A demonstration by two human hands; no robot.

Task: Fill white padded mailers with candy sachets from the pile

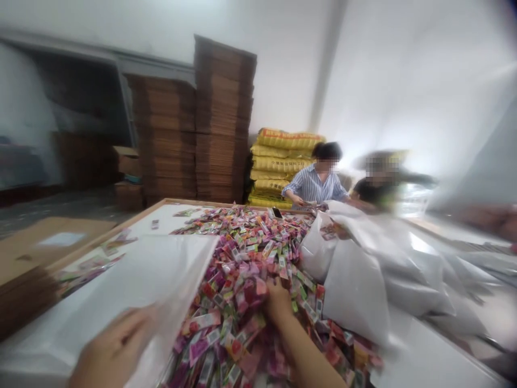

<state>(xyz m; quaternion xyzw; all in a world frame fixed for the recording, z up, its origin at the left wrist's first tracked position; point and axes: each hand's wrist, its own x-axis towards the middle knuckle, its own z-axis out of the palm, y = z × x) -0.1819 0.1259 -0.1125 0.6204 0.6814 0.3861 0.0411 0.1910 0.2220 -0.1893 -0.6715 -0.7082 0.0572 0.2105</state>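
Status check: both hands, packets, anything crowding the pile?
Left hand: holding white plastic bag, blurred. Right hand: in the packets, loose and heaped. Crowding: white sacks along the pile's right side.

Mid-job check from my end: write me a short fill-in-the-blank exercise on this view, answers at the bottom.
1. The camera wearer's ____ hand grips a white bag, while the other hand reaches into the small packets.
2. The stacked sacks behind the table are mostly ____.
3. In the picture, the taller cardboard stack stands to the ____ of the shorter stack.

Missing words: left; yellow; right.
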